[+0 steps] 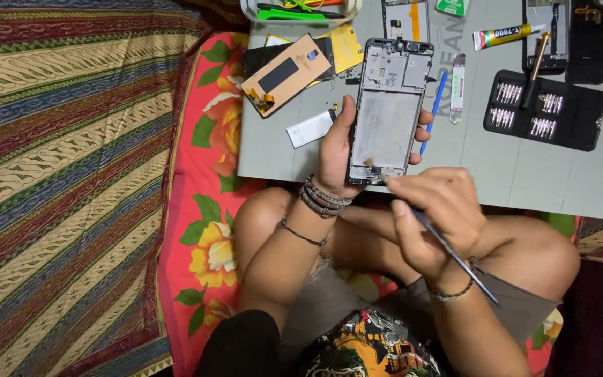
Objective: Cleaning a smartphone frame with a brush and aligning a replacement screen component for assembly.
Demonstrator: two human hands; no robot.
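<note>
bare grey phone frame [387,115], screenless

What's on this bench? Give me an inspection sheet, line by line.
Surface: grey mat laid over a floral cloth.
Job's things: phone frame, open side up, held upright in the left hand; thin tool in the right hand, tip at the frame's lower edge.
Clutter: screen panel, bit case, glue tube, blue pry tool, white strip, more phone parts along the far edge.
Grippers: both hands busy, bracelets on both wrists.
Cables: nothing seen.
Surroundings: striped fabric at left; person sits cross-legged.
</note>
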